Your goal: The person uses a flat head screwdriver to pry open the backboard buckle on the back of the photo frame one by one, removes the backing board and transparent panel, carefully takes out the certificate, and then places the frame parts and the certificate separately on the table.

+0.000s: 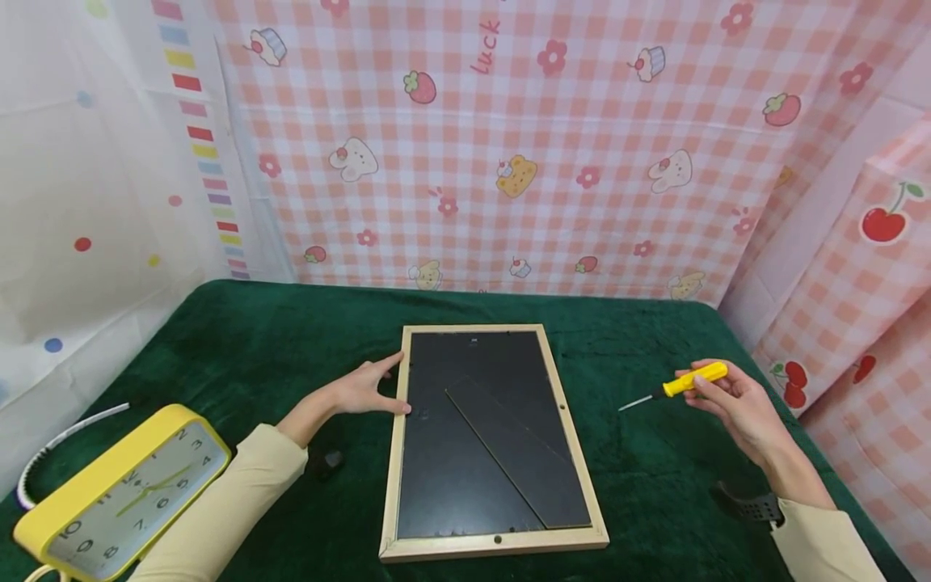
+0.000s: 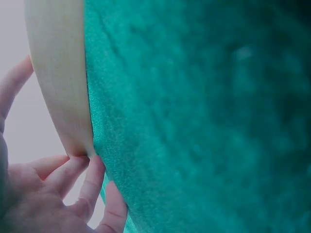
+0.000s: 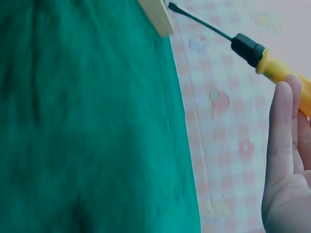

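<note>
A picture frame [image 1: 498, 543] with a pale wooden border lies back side up, its black backing and slanted stand flap [image 1: 502, 444] showing. My left hand [image 1: 367, 388] rests on its left rail, thumb and index finger spread apart along the wood. In the left wrist view, several fingertips touch the side of the frame [image 2: 58, 73]. To the right of the frame, my right hand [image 1: 735, 404] holds a slotted screwdriver [image 1: 696, 378] by its yellow handle. The screwdriver's metal shaft points left, toward the frame, with its tip apart from it.
A dark green cloth [image 1: 305, 323] covers the table. At the front left stands a yellow alarm clock [image 1: 109, 477], partly behind my left sleeve, with a white cable [image 1: 44, 453] beside it. Pink checked curtain fabric [image 1: 480, 234] hangs behind the table and along the right side.
</note>
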{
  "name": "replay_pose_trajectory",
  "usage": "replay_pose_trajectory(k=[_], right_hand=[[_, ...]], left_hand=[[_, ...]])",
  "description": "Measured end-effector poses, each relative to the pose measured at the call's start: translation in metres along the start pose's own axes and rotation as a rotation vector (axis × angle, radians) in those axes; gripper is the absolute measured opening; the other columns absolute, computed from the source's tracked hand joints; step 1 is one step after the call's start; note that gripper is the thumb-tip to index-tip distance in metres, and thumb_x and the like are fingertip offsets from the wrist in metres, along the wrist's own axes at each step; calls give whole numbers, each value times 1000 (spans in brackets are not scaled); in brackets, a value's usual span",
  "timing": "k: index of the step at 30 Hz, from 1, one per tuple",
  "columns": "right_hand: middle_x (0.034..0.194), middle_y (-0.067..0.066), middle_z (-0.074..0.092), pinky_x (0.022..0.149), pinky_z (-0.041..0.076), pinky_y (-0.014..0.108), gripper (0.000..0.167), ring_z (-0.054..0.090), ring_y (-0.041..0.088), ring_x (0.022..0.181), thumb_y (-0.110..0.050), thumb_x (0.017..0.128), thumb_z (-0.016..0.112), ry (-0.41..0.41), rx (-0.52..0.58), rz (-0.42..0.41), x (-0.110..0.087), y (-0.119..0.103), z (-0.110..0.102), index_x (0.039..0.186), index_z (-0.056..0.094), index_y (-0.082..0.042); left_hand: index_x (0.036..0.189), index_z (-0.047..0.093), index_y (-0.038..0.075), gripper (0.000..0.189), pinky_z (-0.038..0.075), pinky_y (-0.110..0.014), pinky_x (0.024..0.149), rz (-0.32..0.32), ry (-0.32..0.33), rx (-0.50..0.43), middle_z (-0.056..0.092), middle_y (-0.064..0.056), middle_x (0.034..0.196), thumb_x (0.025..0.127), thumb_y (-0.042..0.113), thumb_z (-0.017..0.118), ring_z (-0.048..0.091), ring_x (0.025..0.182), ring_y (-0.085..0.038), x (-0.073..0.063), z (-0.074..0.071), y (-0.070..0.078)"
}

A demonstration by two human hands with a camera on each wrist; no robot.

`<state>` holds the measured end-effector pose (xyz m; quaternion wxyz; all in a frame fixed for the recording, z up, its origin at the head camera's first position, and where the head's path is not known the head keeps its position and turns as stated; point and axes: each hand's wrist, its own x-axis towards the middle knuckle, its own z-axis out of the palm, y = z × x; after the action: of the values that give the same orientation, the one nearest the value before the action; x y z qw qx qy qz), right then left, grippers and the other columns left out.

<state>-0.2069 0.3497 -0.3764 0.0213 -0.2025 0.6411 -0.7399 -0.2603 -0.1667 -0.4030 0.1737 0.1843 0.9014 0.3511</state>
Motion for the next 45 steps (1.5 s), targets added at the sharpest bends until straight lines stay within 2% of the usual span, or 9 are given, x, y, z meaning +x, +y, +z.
replay_pose_trajectory(k=[4, 10, 17, 21, 26, 32, 39, 45], right_hand=[[109, 7, 58, 78, 46, 27, 23, 57, 18, 89, 3, 94, 34, -18, 20, -4, 12, 2, 16, 112, 46, -5], [111, 8, 57, 81, 45, 28, 20, 56, 19, 91, -3, 95, 35, -31, 132, 3, 34, 11, 40, 111, 47, -7], [107, 7, 58, 82, 44, 28, 15, 57, 18, 88, -12, 94, 42, 40, 192, 37, 61, 17, 79, 108, 47, -9], [106, 7, 58, 82, 44, 29, 18, 57, 18, 87, -15, 92, 48, 87, 182, 61, 78, 19, 101, 108, 44, -9], [106, 10, 58, 80, 45, 30, 27, 59, 19, 84, -15, 90, 52, 106, 137, 63, 97, 21, 126, 112, 39, -7], [107, 10, 58, 77, 47, 30, 36, 60, 20, 83, -18, 90, 53, 85, 75, 85, 116, 27, 147, 116, 36, 0], [114, 20, 53, 77, 47, 32, 28, 59, 26, 86, -16, 91, 50, 14, 8, 98, 131, 41, 164, 113, 38, -3], [116, 24, 51, 77, 47, 33, 31, 59, 23, 83, -15, 90, 51, -13, -1, 100, 139, 53, 180, 113, 37, 1]], left_hand=[[142, 13, 6, 96, 30, -49, 91, 2, -2, 1, 29, -18, 135, 73, 42, 69, 28, 118, -31, 0, 0, 1], [142, 12, 7, 96, 29, -50, 91, 5, -2, 4, 27, -18, 136, 73, 42, 69, 27, 119, -31, 1, -1, 0], [142, 11, 7, 96, 29, -50, 91, 6, -5, 4, 26, -17, 137, 73, 42, 69, 27, 119, -31, 0, 0, 0], [142, 11, 7, 96, 29, -50, 91, 7, -7, 5, 26, -17, 138, 73, 42, 68, 27, 119, -31, 0, 0, -1], [142, 11, 6, 96, 29, -50, 91, 14, -7, 1, 25, -17, 138, 73, 42, 69, 28, 118, -32, 0, 0, -1], [141, 11, 5, 95, 29, -50, 91, 18, -5, 2, 26, -18, 137, 74, 40, 69, 28, 118, -33, 0, 0, 1], [141, 11, 5, 95, 29, -50, 91, 19, -11, 1, 26, -19, 137, 74, 39, 68, 27, 119, -33, -2, -1, 3], [141, 11, 4, 95, 29, -50, 91, 20, -7, 5, 27, -19, 136, 74, 40, 68, 28, 118, -33, -2, -1, 3]])
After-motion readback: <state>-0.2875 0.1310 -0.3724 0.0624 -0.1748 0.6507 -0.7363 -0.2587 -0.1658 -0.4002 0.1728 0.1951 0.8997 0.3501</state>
